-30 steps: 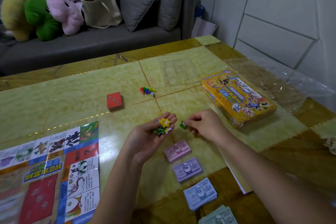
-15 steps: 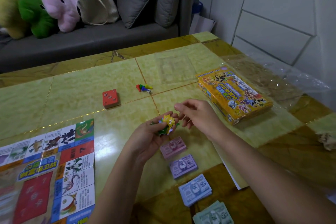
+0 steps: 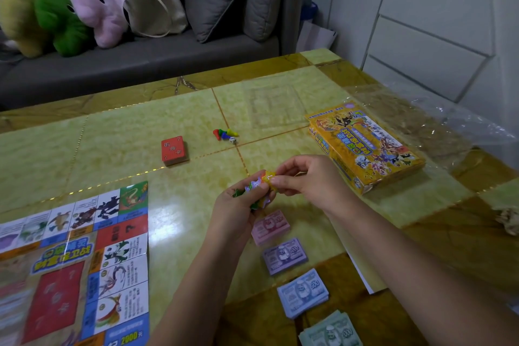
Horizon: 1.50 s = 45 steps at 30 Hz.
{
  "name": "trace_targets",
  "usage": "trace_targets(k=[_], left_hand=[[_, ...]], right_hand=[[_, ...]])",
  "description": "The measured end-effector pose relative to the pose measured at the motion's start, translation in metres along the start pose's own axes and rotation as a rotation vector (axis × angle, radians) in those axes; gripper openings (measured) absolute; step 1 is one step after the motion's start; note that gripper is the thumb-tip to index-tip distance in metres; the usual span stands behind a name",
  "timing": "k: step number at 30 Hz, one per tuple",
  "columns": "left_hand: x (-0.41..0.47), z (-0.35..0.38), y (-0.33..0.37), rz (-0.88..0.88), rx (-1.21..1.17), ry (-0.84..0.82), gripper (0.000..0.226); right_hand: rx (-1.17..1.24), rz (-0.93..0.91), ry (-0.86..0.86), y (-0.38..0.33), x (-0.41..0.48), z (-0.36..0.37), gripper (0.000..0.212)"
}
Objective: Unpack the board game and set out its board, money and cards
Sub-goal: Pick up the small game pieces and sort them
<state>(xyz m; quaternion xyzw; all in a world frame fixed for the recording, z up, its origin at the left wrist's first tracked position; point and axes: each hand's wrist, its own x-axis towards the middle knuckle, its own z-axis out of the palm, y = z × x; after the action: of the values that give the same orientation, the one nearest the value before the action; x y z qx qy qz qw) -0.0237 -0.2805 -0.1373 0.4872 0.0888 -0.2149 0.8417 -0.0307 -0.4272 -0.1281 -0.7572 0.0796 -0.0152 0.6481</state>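
Observation:
My left hand [image 3: 234, 212] cups a small bunch of star-shaped game tokens [image 3: 257, 189], green, purple and yellow. My right hand [image 3: 307, 181] pinches the yellow token at the top of that bunch. The game board [image 3: 75, 258] lies unfolded at the lower left. A red card deck [image 3: 173, 150] sits mid-table, with coloured pawns and a die [image 3: 226, 135] beyond it. Money stacks run toward me: pink [image 3: 271, 227], purple [image 3: 285, 258], blue [image 3: 303, 293] and green [image 3: 330, 331]. The orange game box [image 3: 365, 146] lies at the right.
Clear plastic wrap [image 3: 438, 123] lies behind the box at the table's right edge. A white sheet [image 3: 362, 275] pokes out under my right forearm. A grey sofa [image 3: 140, 56] with plush toys, a tote bag and cushions stands behind the table.
My right hand moved left from holding a green token apart to pinching the yellow token in my left hand. My left hand's fingers curled closer round the bunch.

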Motion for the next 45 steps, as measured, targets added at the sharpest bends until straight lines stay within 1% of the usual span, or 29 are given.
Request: trace_targets(k=[3,6,9,17,22,27,33,36,40,43,45], left_hand=[[0.000,-0.001,0.000,-0.009,0.018,0.004,0.021],[0.000,-0.001,0.000,-0.026,0.046,-0.018,0.024],[0.000,0.000,0.001,-0.038,0.027,-0.007,0.019],[-0.003,0.001,0.004,-0.004,-0.027,0.031,0.014],[-0.002,-0.001,0.003,0.016,-0.003,0.062,0.013],[-0.003,-0.002,0.002,0.038,0.091,0.055,0.015],[-0.003,-0.002,0.000,0.009,0.072,0.063,0.019],[-0.002,-0.001,0.000,-0.008,0.062,0.020,0.014],[-0.001,-0.002,0.002,-0.014,0.072,0.052,0.009],[-0.001,-0.004,0.002,0.010,0.090,0.063,0.015],[-0.001,-0.004,0.003,0.015,0.101,0.058,0.017]], right_hand=[[0.054,0.044,-0.028,-0.001,0.000,-0.001,0.014],[0.046,0.070,-0.094,-0.004,-0.001,-0.005,0.012],[0.037,0.083,-0.120,-0.007,-0.003,-0.009,0.013],[0.166,0.070,-0.078,-0.013,-0.006,-0.013,0.014],[0.101,0.085,-0.080,-0.014,-0.009,-0.014,0.016],[0.022,0.093,-0.119,-0.014,-0.011,-0.010,0.016],[-0.033,0.118,-0.088,-0.013,-0.012,-0.009,0.009],[-0.003,0.155,-0.057,-0.013,-0.011,-0.010,0.007],[0.027,0.183,-0.083,-0.014,-0.011,-0.009,0.003],[0.072,0.196,-0.103,-0.014,-0.012,-0.008,0.002],[0.163,0.212,-0.099,-0.015,-0.011,-0.008,0.002]])
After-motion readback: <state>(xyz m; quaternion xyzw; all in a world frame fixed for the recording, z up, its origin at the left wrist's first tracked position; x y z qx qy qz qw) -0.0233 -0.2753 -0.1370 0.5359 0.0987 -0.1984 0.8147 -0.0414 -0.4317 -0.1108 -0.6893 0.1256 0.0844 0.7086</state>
